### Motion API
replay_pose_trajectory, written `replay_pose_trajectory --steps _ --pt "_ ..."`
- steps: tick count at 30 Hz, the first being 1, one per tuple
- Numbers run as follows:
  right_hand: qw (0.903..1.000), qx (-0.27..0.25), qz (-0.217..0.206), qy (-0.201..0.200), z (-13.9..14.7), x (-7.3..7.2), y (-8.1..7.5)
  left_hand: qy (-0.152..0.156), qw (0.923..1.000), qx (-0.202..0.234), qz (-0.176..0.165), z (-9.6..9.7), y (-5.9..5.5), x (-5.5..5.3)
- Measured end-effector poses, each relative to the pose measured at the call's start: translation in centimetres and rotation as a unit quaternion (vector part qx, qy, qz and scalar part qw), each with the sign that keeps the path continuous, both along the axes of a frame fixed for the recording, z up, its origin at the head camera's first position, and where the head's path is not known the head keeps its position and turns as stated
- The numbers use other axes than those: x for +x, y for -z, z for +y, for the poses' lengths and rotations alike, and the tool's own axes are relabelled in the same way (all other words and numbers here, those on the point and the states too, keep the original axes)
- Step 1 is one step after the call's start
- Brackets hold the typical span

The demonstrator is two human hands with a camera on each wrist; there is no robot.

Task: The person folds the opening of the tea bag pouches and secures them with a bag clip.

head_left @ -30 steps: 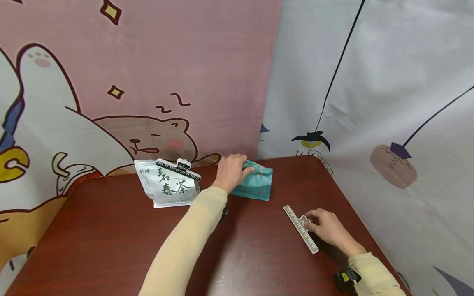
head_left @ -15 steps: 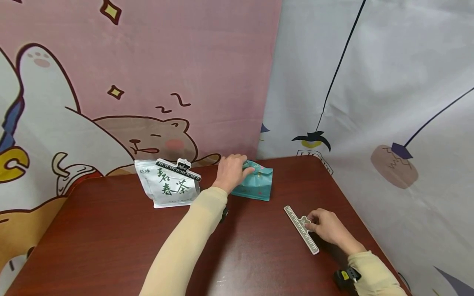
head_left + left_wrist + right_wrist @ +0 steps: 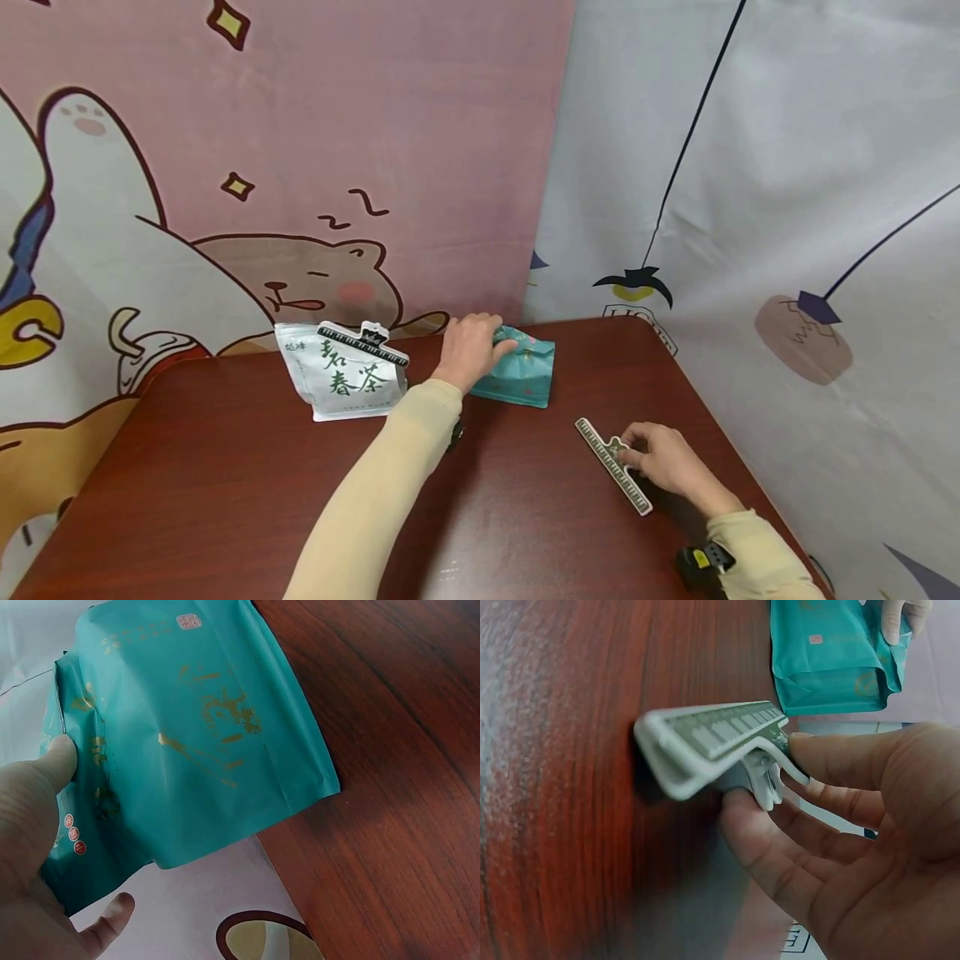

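Observation:
My left hand point(image 3: 468, 350) pinches the folded top of a teal pouch point(image 3: 521, 375) that stands near the back of the table. Gold print marks the pouch's face in the left wrist view, where the thumb presses on the fold; the fingers behind it are mostly hidden. Nearer the front right, my right hand point(image 3: 666, 458) holds a long sealing clip point(image 3: 611, 467), white-edged with a green, ruler-like pattern. The right wrist view shows thumb and fingers on either side of the clip's handles. Clip and pouch are apart.
Left of the teal pouch stands a white pouch point(image 3: 345, 379) with green characters, a black-and-white sealing clip point(image 3: 363, 342) slanting across its top. Cloth backdrops with cartoon prints hang behind and to the right of the dark red-brown table point(image 3: 225, 483).
Both hands keep almost the same places. The clip in the right hand has turned slightly, so more of its edge shows.

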State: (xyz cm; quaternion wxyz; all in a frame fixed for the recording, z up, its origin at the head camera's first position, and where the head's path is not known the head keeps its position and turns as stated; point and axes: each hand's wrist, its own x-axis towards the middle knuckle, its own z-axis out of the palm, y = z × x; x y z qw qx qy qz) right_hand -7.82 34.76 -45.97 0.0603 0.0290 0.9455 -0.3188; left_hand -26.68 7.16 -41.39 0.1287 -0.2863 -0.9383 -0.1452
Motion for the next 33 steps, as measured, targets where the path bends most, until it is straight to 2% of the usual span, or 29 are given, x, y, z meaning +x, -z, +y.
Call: replay_pose_trajectory --steps 5,9,18,25,33 --pt "0.9997 -0.021 -0.012 0.002 -0.1 0.1 -0.3 0.004 0.9999 0.006 0.008 -0.1 0.1 0.0" --pt "0.9998 -0.019 -0.007 -0.005 0.0 0.1 -0.3 0.004 1.0000 0.004 0.002 0.0 0.1 -0.1" --pt "0.9994 -0.005 0.029 -0.015 0.2 0.0 -0.6 0.000 1.0000 -0.003 0.004 0.0 0.2 -0.1" --pt "0.9971 0.011 0.075 -0.012 0.2 -0.1 -0.9 0.001 1.0000 0.002 0.009 0.0 0.2 0.0" --pt "0.9966 0.010 0.082 0.007 0.2 -0.3 -1.3 0.003 0.9999 0.003 0.010 0.0 0.3 -0.1"
